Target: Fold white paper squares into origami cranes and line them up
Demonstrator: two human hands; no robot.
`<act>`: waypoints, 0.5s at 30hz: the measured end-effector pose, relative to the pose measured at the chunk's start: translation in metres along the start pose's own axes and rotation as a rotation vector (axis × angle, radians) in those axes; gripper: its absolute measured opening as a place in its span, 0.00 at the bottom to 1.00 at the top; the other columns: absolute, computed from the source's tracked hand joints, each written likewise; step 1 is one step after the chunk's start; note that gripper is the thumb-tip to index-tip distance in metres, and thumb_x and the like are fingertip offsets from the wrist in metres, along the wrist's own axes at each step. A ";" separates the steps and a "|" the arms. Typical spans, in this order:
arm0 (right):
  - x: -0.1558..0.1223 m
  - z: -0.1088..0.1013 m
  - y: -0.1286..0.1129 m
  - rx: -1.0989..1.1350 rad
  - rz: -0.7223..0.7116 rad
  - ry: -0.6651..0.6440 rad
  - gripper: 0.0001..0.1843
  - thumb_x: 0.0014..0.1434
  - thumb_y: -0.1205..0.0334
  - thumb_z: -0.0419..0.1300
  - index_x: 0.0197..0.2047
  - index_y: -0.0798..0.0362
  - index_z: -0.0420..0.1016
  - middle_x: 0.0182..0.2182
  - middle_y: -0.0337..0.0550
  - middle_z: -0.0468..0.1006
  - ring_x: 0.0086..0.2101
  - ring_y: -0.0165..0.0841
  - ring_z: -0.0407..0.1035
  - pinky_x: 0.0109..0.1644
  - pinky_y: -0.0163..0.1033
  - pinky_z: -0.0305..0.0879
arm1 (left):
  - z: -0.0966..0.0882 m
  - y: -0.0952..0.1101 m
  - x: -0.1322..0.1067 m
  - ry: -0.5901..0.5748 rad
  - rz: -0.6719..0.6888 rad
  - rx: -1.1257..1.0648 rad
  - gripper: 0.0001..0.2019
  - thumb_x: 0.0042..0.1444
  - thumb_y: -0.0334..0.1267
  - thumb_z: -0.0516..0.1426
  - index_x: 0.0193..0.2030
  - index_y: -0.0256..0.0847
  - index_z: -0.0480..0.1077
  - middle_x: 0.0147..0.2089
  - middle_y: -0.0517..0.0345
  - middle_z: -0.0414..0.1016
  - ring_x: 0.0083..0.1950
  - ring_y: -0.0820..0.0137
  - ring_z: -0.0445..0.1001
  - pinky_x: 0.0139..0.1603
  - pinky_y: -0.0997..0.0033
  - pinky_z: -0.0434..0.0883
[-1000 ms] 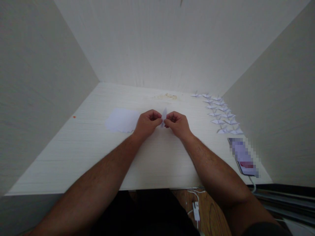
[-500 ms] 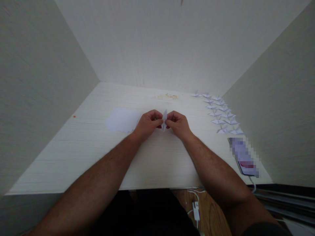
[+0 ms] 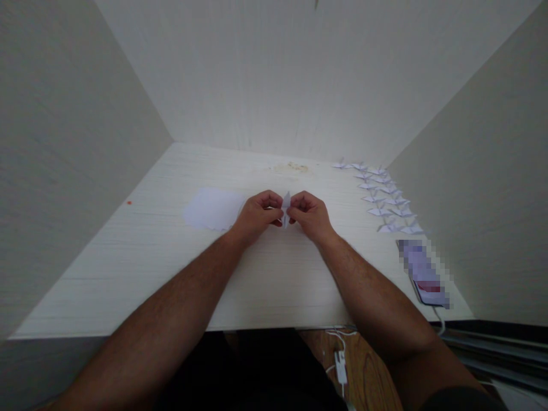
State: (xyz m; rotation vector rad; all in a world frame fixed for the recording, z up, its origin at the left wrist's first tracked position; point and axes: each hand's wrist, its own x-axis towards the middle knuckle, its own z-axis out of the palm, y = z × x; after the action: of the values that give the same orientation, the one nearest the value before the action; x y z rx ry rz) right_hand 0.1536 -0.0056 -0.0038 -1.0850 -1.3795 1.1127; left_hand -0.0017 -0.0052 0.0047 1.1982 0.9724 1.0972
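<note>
My left hand point(image 3: 256, 215) and my right hand point(image 3: 310, 216) meet above the middle of the pale wooden desk point(image 3: 141, 268). Both pinch a small folded piece of white paper point(image 3: 285, 202) between thumbs and fingertips; its pointed tip sticks up between the two hands. The fingers of each hand are curled in. A stack of flat white paper sheets point(image 3: 213, 208) lies just left of my left hand.
Several small folded paper cranes point(image 3: 387, 197) stand in rows at the back right of the desk. A phone point(image 3: 423, 273) with a cable lies at the front right corner. Walls close in the desk at left, back and right. A brownish stain point(image 3: 292, 167) marks the far middle.
The hands have hardly moved; the folded paper now stands a little more upright between the fingertips than one second ago.
</note>
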 end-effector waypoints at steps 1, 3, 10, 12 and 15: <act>0.000 0.000 0.000 0.008 -0.002 -0.005 0.08 0.46 0.62 0.62 0.30 0.50 0.67 0.20 0.30 0.71 0.20 0.24 0.66 0.24 0.32 0.64 | 0.000 0.000 0.000 0.007 -0.007 -0.013 0.10 0.40 0.31 0.63 0.31 0.40 0.69 0.31 0.62 0.73 0.27 0.74 0.73 0.28 0.72 0.73; -0.001 0.000 -0.002 0.033 -0.009 -0.023 0.08 0.46 0.61 0.63 0.29 0.50 0.67 0.20 0.30 0.71 0.20 0.24 0.66 0.25 0.32 0.64 | 0.001 0.001 -0.001 0.013 -0.020 -0.046 0.10 0.39 0.30 0.63 0.31 0.40 0.69 0.31 0.62 0.73 0.27 0.74 0.73 0.27 0.73 0.72; -0.003 -0.004 -0.008 0.070 -0.007 -0.080 0.06 0.47 0.60 0.64 0.28 0.50 0.70 0.20 0.31 0.72 0.21 0.25 0.66 0.25 0.33 0.65 | 0.001 0.006 -0.003 -0.028 -0.065 -0.106 0.09 0.39 0.29 0.63 0.28 0.40 0.69 0.27 0.63 0.73 0.27 0.74 0.74 0.25 0.75 0.69; -0.002 -0.005 -0.007 0.076 -0.005 -0.096 0.06 0.46 0.61 0.65 0.27 0.50 0.71 0.19 0.31 0.73 0.21 0.25 0.66 0.25 0.33 0.65 | 0.001 0.006 -0.003 -0.045 -0.077 -0.113 0.08 0.40 0.30 0.63 0.28 0.39 0.69 0.26 0.62 0.73 0.27 0.72 0.75 0.25 0.75 0.69; -0.001 -0.006 -0.006 0.097 0.000 -0.125 0.05 0.45 0.62 0.65 0.27 0.51 0.72 0.20 0.32 0.74 0.21 0.25 0.67 0.26 0.33 0.66 | 0.001 0.007 -0.004 -0.061 -0.098 -0.125 0.08 0.39 0.30 0.64 0.26 0.38 0.69 0.25 0.61 0.74 0.27 0.71 0.76 0.26 0.73 0.69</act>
State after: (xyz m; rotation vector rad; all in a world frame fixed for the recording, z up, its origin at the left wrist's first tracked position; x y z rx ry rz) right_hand 0.1594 -0.0073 0.0022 -0.9597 -1.4071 1.2524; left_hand -0.0029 -0.0092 0.0121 1.0654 0.8932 1.0230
